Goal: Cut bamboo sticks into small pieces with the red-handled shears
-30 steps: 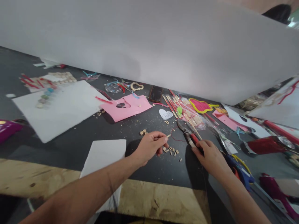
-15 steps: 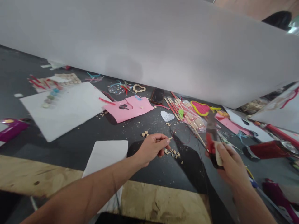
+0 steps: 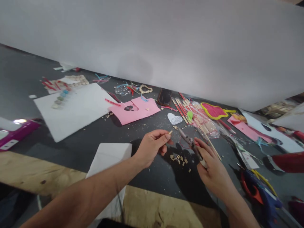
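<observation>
My left hand [image 3: 153, 147] pinches a short piece of wooden stick [image 3: 170, 132] between thumb and fingertips above the dark tabletop. In my right hand [image 3: 211, 166] is a pair of pliers [image 3: 188, 139], its metal jaws pointing up and left toward the stick piece but apart from it. Whether the jaws are parted is hard to see. Several small cut wooden pieces [image 3: 181, 159] lie on the table between the two hands. A white paper heart with drawn lines [image 3: 175, 119] rests just beyond them.
Wooden sticks with red wrapping [image 3: 180, 107] and clear plastic lie behind my right hand. Pink paper [image 3: 133, 110], a phone [image 3: 164, 97], and white sheets [image 3: 76, 109] spread leftward. Blue-handled scissors [image 3: 261, 193] and a red cylinder [image 3: 288, 162] are at right; a purple glue gun [image 3: 19, 134] is far left.
My right hand has brought the pliers leftward, close to the stick piece in my left hand. The left hand keeps its pinch. The view has shifted slightly.
</observation>
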### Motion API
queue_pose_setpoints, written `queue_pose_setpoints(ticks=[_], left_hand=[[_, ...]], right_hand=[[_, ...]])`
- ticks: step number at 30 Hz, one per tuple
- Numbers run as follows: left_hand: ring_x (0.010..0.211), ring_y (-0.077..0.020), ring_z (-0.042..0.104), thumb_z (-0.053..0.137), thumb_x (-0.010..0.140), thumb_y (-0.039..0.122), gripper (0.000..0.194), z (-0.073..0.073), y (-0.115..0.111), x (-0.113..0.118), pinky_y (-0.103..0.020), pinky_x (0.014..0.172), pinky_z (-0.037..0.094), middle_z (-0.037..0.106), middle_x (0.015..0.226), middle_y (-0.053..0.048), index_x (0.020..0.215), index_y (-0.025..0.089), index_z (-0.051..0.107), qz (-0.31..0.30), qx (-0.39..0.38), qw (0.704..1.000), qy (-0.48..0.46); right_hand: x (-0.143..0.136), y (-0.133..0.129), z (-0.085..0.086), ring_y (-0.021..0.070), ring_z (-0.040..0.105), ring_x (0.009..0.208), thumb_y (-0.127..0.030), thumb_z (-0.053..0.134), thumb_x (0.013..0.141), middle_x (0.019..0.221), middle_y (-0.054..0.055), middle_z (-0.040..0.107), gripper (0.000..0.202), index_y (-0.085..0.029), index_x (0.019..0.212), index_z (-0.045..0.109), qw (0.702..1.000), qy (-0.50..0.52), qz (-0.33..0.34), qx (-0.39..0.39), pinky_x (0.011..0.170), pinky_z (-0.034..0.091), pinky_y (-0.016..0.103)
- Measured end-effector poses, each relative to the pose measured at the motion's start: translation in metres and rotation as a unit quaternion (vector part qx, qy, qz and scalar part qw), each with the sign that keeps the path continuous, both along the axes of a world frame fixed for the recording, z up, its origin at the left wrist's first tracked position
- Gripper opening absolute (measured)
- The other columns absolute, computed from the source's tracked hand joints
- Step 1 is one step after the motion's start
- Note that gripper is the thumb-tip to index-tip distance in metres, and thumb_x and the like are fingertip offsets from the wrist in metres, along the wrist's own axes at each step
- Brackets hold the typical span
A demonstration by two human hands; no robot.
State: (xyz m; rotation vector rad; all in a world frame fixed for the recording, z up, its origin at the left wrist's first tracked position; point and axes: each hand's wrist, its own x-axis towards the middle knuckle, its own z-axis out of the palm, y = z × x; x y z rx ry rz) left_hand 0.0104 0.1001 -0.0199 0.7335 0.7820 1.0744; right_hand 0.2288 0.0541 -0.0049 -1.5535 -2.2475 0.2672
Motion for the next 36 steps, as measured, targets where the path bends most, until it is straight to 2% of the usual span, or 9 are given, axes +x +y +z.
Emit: queue_pose_setpoints(ticks=[2,4,15,21,30,34,36], left_hand=[[0.039,-0.0019,0.046,0.068,0.072,0.034,0.023,0.001,0.001,-0.001,-0.012,0.036,0.035,0.065,0.065,0.0,0.082,0.014,0.06,0.012,-0.006,1.0,-0.006],[0.04,-0.0019,0.046,0.067,0.073,0.034,0.022,0.002,0.0,0.0,-0.012,0.036,0.036,0.065,0.066,0.0,0.081,0.014,0.06,0.016,-0.008,1.0,-0.008],[0.042,-0.0042,0.049,0.065,0.075,0.033,0.021,-0.005,-0.003,0.004,-0.016,0.039,0.039,0.066,0.067,-0.002,0.083,0.014,0.063,-0.003,0.03,0.997,0.066],[0.043,-0.0055,0.049,0.061,0.078,0.035,0.021,-0.006,-0.005,0.004,-0.018,0.042,0.041,0.064,0.065,-0.001,0.077,0.014,0.063,-0.021,0.079,0.989,0.126],[0.046,-0.0062,0.051,0.059,0.079,0.03,0.017,-0.004,-0.006,0.004,-0.018,0.047,0.043,0.063,0.064,-0.001,0.075,0.014,0.061,-0.055,0.089,0.983,0.149],[0.045,-0.0062,0.051,0.058,0.079,0.032,0.019,-0.003,-0.005,0.004,-0.018,0.046,0.043,0.063,0.064,-0.001,0.074,0.014,0.061,-0.053,0.088,0.982,0.156],[0.045,-0.0061,0.05,0.058,0.079,0.032,0.02,-0.003,-0.006,0.004,-0.018,0.046,0.042,0.063,0.063,-0.001,0.072,0.014,0.061,-0.051,0.083,0.983,0.157]], right_hand=[[0.002,0.0,-0.007,0.0265,0.038,0.123,-0.004,0.041,0.067,0.14,0.012,0.037,0.051,-0.017,0.115,0.05,0.996,-0.084,0.003,0.024,0.099,0.035,0.047],[0.005,-0.001,-0.012,0.0271,0.04,0.122,-0.004,0.041,0.066,0.14,0.012,0.037,0.051,-0.017,0.114,0.05,0.991,-0.13,-0.008,0.03,0.097,0.037,0.047],[0.004,-0.009,-0.014,0.0294,0.047,0.112,-0.007,0.043,0.064,0.141,0.009,0.038,0.055,-0.021,0.117,0.052,0.985,-0.172,-0.002,0.03,0.087,0.044,0.048],[0.003,-0.01,-0.014,0.0296,0.047,0.108,-0.008,0.044,0.065,0.14,0.01,0.038,0.051,-0.021,0.114,0.054,0.983,-0.182,-0.003,0.041,0.085,0.043,0.048],[0.002,-0.01,-0.012,0.0291,0.048,0.108,-0.008,0.044,0.066,0.138,0.01,0.041,0.049,-0.02,0.113,0.054,0.984,-0.175,0.005,0.032,0.084,0.045,0.047],[0.001,-0.009,-0.014,0.0264,0.05,0.109,-0.007,0.044,0.066,0.132,0.011,0.048,0.04,-0.019,0.103,0.056,0.99,-0.138,0.003,0.027,0.089,0.043,0.043],[0.001,-0.009,-0.016,0.0244,0.052,0.107,-0.009,0.045,0.068,0.125,0.011,0.053,0.044,-0.019,0.11,0.05,0.994,-0.106,-0.022,0.027,0.09,0.044,0.04]])
